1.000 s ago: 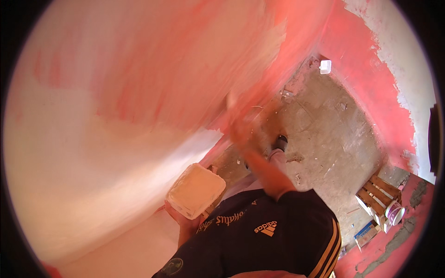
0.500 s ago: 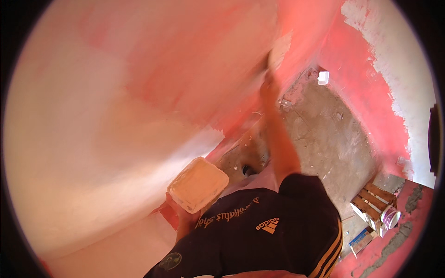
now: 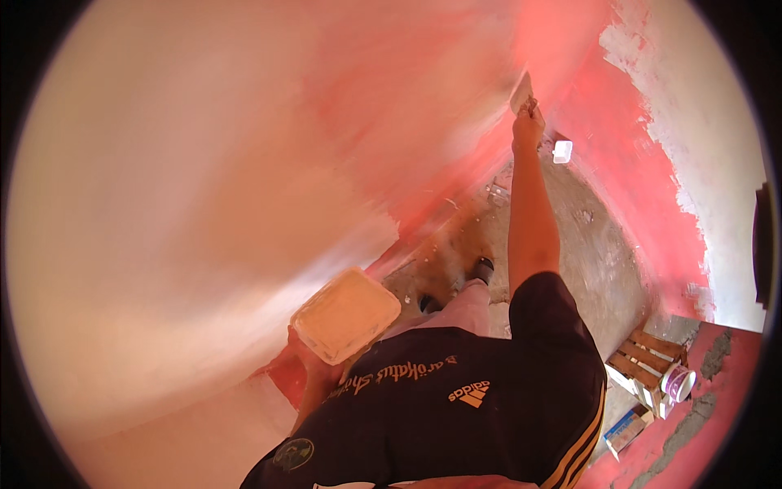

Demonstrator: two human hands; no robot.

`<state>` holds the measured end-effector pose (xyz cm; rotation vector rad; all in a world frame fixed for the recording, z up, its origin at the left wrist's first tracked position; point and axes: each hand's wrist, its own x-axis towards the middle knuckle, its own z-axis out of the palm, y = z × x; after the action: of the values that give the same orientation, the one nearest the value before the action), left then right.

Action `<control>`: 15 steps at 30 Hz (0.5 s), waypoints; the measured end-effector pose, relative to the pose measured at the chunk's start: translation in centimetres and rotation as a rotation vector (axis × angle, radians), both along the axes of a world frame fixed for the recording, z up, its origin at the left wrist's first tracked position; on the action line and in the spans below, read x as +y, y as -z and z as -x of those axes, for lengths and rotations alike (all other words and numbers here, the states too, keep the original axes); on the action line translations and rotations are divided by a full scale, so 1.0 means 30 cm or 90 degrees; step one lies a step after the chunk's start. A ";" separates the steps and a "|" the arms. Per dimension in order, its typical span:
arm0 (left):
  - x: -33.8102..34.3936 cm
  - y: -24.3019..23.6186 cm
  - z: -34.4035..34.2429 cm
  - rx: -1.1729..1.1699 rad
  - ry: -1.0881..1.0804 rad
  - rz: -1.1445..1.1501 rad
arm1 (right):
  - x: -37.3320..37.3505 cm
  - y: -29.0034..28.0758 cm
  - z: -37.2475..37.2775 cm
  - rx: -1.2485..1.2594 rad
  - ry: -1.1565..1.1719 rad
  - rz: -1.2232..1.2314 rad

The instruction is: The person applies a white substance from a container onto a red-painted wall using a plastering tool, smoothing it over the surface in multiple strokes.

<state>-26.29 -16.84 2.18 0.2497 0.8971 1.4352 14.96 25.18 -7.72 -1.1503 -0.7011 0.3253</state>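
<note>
Flat blade (image 3: 520, 94): right of centre near top of frame, against or just off the streaked wall (image 3: 358, 122); contact hard to confirm.
Blade vs hand: lies just above and slightly left of the right hand (image 3: 528, 126); long axis steep, top end leaning right.
Nearer hand: right, by far. Left hand (image 3: 314, 354) is well apart, lower left of centre.
Right grip: fingers closed round the tool's lower end; handle mostly hidden in the fist. Arm nearly straight.
Left grip: supporting the pale tub (image 3: 346, 314) from its lower-left side; finger positions hidden.
Tub contents: pale, flattish face toward camera; can't tell fill from solid surface.
White container (image 3: 562, 151): small, upper right, on the floor (image 3: 582, 220) near the corner; contents too small to tell.
Bucket (image 3: 678, 382): white and purple, lower right, tilted beside the slatted crate (image 3: 648, 359); contents unclear.
Blue box (image 3: 627, 430): below the crate; inside not visible.
</note>
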 end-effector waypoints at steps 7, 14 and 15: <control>-0.046 0.002 0.052 -0.007 -0.140 0.047 | -0.575 0.226 0.703 -0.296 -0.221 0.194; -0.059 -0.031 0.053 0.025 -0.070 0.041 | -0.404 0.235 0.470 0.010 -0.120 0.230; -0.054 -0.039 0.037 0.015 -0.055 0.040 | -0.251 0.178 0.343 0.032 -0.042 0.195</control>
<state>-27.40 -18.46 3.35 0.1823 0.9806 1.4825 4.67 17.66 -13.07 -1.4050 -0.6606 0.5283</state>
